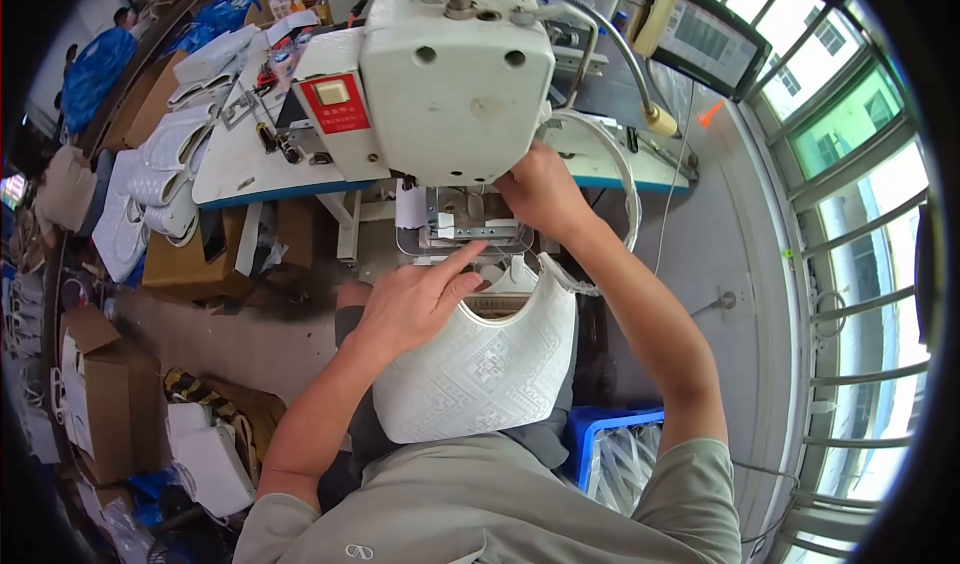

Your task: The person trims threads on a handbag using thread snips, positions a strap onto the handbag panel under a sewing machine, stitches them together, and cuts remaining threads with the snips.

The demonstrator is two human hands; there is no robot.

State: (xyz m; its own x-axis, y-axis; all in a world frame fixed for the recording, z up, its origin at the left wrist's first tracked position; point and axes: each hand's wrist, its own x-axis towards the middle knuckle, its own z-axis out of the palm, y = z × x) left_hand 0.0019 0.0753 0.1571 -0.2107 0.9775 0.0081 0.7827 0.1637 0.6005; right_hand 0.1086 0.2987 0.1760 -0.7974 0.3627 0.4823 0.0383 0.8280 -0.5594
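the white patterned bag (490, 384) rests on the person's lap (555, 434), opening toward twelve o'clock. near its eleven, the left hand (415, 309) has index finger and thumb slightly apart, other fingers hidden. between twelve and one, the right hand (540, 194) is at the sewing machine (455, 84); its fingertips are hidden, so i cannot tell their grip. a blue crate (580, 446) sits at four.
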